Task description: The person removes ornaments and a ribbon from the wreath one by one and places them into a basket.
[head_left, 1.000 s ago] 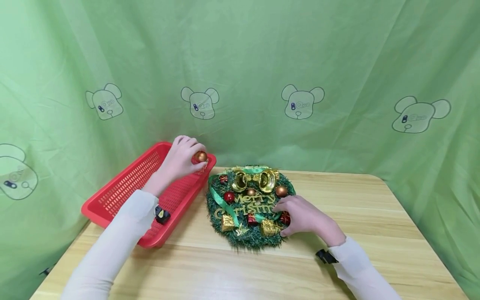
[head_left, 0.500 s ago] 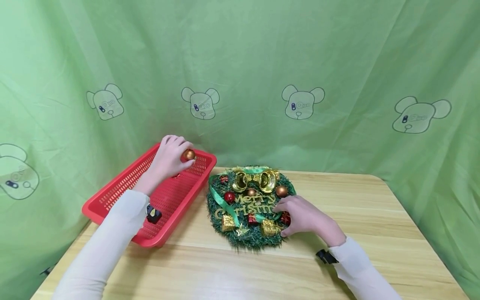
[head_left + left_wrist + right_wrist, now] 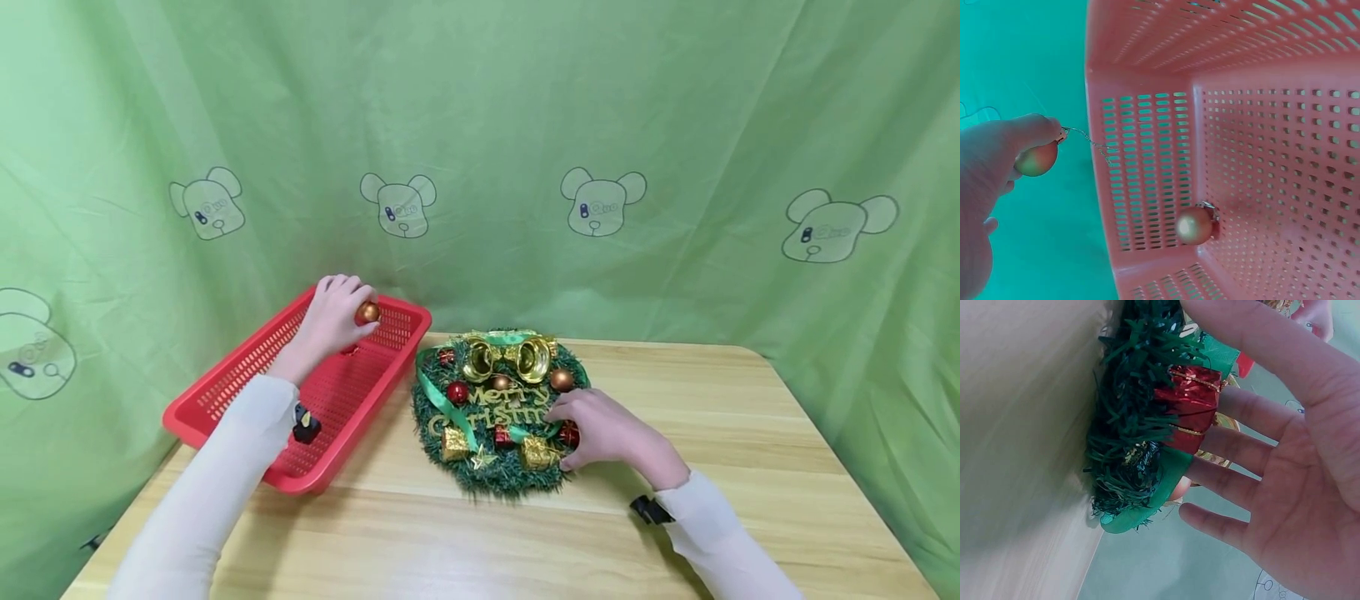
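My left hand (image 3: 330,318) pinches a copper-coloured Christmas ball (image 3: 367,312) above the far end of a red plastic basket (image 3: 352,433). In the left wrist view a thin wire loop hangs from the cap of the held ball (image 3: 1037,160). Another copper ball (image 3: 1194,225) lies in a corner at the bottom of the basket. My right hand (image 3: 603,429) rests at the right edge of a green tinsel wreath (image 3: 491,479), its fingers spread and nearly straight. A red foil gift box (image 3: 1191,406) on the wreath sits beside those fingers in the right wrist view.
The wreath lies flat on the wooden table (image 3: 705,400), right of the basket. It carries gold bells (image 3: 533,359), a red ball (image 3: 457,392), a copper ball (image 3: 562,380), green ribbon and gold lettering. A green curtain (image 3: 480,125) hangs behind the table.
My left hand has moved left with the copper ball, from near the basket's far right corner to further over its inside. The right hand has stayed at the wreath's edge.
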A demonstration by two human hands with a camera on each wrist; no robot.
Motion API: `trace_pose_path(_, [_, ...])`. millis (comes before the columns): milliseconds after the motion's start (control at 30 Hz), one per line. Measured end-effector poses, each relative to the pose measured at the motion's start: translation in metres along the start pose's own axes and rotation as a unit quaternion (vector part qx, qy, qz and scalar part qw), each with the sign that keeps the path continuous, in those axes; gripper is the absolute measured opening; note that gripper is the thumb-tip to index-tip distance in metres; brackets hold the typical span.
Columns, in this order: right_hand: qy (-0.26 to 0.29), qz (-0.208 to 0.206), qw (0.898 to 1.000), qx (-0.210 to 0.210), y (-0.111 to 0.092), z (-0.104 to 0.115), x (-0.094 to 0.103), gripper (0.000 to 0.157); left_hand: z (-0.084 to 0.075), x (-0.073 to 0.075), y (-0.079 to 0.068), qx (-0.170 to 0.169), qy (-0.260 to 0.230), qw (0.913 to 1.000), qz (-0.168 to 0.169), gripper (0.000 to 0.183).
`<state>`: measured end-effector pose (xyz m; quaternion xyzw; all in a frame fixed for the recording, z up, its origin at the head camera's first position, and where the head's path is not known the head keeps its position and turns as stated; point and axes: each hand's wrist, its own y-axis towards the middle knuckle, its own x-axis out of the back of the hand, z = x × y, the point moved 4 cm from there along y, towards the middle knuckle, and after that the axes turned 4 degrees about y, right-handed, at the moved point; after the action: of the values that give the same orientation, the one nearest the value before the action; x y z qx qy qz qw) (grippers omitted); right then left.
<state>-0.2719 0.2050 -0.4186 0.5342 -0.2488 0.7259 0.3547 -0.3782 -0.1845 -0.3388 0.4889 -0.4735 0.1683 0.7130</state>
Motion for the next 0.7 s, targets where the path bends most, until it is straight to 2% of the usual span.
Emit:
trace_pose_path(167, [0.002,0.001,1.000,0.004,-0.001,0.001,-0.001,0.065,0.004,-0.015,-0.001,0.010,0.006,0.9994,0.033,0.038])
trace_pose_path(433, [0.009,0.007,1.000,-0.008,-0.001,-0.001,-0.002,0.065,0.009,-0.040,-0.004,0.021,-0.001,0.9979,0.060,0.036])
trace_pose_path(700, [0.003,-0.002,1.000,0.004,0.001,-0.001,-0.001,0.065,0.020,-0.057,-0.013,0.041,0.008,0.9969,0.067,0.035])
